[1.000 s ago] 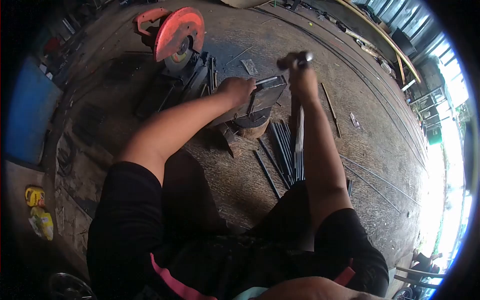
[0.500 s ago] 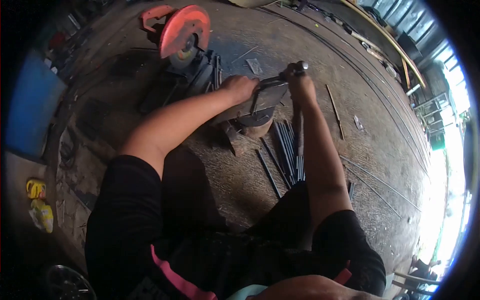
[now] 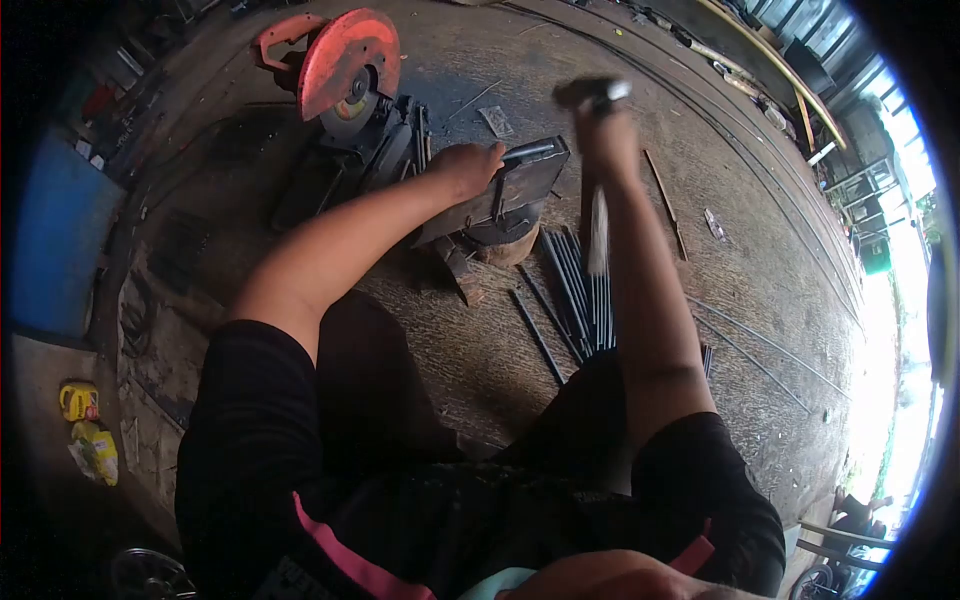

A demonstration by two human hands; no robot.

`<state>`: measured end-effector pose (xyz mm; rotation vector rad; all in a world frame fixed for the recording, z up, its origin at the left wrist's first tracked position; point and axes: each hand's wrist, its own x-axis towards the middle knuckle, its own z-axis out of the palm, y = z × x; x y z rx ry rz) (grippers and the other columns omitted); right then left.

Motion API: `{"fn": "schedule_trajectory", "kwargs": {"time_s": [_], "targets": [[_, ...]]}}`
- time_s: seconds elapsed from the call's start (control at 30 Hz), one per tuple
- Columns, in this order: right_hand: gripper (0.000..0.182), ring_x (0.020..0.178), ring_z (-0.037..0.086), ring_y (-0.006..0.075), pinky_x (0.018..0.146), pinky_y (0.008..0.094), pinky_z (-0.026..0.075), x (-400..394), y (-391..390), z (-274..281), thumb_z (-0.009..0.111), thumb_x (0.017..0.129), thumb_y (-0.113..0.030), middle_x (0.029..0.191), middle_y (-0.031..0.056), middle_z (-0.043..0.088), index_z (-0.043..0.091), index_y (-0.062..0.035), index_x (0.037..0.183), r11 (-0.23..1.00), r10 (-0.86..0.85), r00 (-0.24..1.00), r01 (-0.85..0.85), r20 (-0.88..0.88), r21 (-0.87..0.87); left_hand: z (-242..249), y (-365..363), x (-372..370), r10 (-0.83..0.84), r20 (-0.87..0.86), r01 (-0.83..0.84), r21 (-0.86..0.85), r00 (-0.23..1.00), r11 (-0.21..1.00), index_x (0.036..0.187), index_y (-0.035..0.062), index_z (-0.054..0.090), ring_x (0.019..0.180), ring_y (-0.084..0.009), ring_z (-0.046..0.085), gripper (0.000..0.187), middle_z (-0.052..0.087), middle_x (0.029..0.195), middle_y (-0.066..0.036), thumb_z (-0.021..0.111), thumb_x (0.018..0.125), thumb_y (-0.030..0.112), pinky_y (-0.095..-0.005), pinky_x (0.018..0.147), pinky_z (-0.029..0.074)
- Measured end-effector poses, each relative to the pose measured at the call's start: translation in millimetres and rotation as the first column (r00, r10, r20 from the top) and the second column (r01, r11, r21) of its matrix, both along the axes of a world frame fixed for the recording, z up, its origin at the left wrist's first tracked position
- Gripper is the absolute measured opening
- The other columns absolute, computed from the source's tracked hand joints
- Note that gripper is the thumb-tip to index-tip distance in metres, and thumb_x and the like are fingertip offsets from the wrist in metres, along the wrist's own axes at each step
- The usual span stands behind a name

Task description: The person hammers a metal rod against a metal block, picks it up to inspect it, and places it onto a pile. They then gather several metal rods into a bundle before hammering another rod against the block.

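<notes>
My right hand (image 3: 608, 148) is closed round a hammer (image 3: 597, 235), gripping it just below its metal head. The hammer is raised, apart from the metal block and to its right; its head is blurred. My left hand (image 3: 466, 172) is closed on a short metal rod (image 3: 530, 151), which lies along the top of a dark metal block (image 3: 527, 188). The fingers at the rod's near end are partly hidden. Under the block is a round wooden stump (image 3: 512, 247).
A cut-off saw with a red guard (image 3: 345, 60) stands left of the block. Several cut metal rods (image 3: 572, 290) lie on the dirt floor near my knees. Long thin bars (image 3: 760, 165) run along the right. Yellow containers (image 3: 80, 400) sit at far left.
My right hand has lifted the hammer up from the top of the block, uncovering the rod there. My left hand stays by the block. The whole view has shifted slightly.
</notes>
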<state>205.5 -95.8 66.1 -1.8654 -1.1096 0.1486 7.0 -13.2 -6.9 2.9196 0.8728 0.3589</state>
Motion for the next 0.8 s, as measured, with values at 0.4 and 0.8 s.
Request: {"fn": "schedule_trajectory", "kwargs": {"time_s": [0.4, 0.8], "targets": [[0.041, 0.105, 0.062, 0.0357, 0.086, 0.0405, 0.049, -20, -22, 55, 0.065, 0.083, -0.041, 0.105, 0.0179, 0.068, 0.065, -0.0094, 0.11, 0.992, 0.084, 0.993, -0.075, -0.086, 0.101, 6, -4, -8, -0.057, 0.072, 0.059, -0.023, 0.996, 0.998, 0.098, 0.0042, 0.049, 0.071, -0.0428, 0.063, 0.025, 0.062, 0.072, -0.023, 0.045, 0.096, 0.028, -0.0547, 0.061, 0.047], [0.05, 0.108, 0.061, 0.0343, 0.091, 0.0402, 0.046, -7, -15, -38, 0.067, 0.078, -0.045, 0.11, 0.0201, 0.066, 0.064, -0.0056, 0.109, 0.959, 0.049, 0.977, -0.104, -0.209, -0.263, -4, 0, -6, 0.1, 0.053, -0.099, -0.02, 0.994, 0.995, 0.1, 0.0027, 0.052, 0.074, -0.0437, 0.064, 0.023, 0.064, 0.075, -0.023, 0.046, 0.095, 0.024, -0.0546, 0.064, 0.049]]}}
